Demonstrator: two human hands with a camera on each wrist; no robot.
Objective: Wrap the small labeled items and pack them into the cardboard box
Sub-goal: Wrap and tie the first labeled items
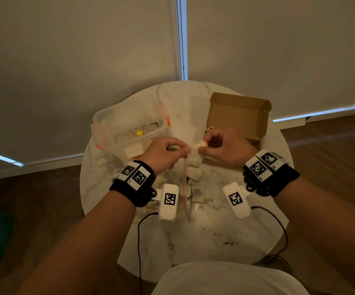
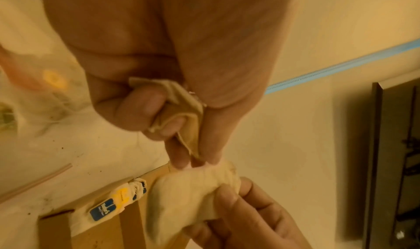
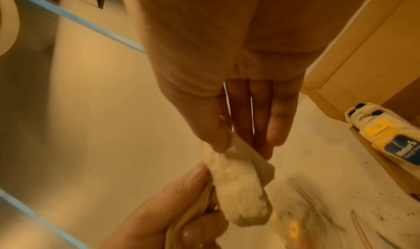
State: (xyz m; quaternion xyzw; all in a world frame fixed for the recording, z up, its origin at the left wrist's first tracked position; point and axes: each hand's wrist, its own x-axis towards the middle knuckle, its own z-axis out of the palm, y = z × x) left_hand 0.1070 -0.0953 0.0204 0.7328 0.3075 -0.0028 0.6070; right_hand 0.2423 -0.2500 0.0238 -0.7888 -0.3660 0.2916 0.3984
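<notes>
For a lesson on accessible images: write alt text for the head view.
Two hands, left hand and right hand, hold a white wrapped bundle above a round marble table, between a clear plastic tub and an open cardboard box.

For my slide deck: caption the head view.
Left hand and right hand wrap a white bundle beside the cardboard box.

The table (image 1: 204, 231) has a white marble top with grey veins, smooth and a little glossy, with dark crumbs on it. At its far right edge stands the box (image 1: 236, 113) of plain brown cardboard, matt. At the far left edge the container (image 1: 127, 122) is clear plastic with orange clips. The wrap (image 2: 193, 195) between the hands looks like soft cream paper or cloth, crumpled and matt. The packet (image 3: 386, 136) on the cardboard has a printed blue and yellow label. The floor (image 1: 33, 199) looks like dark wood.
</notes>
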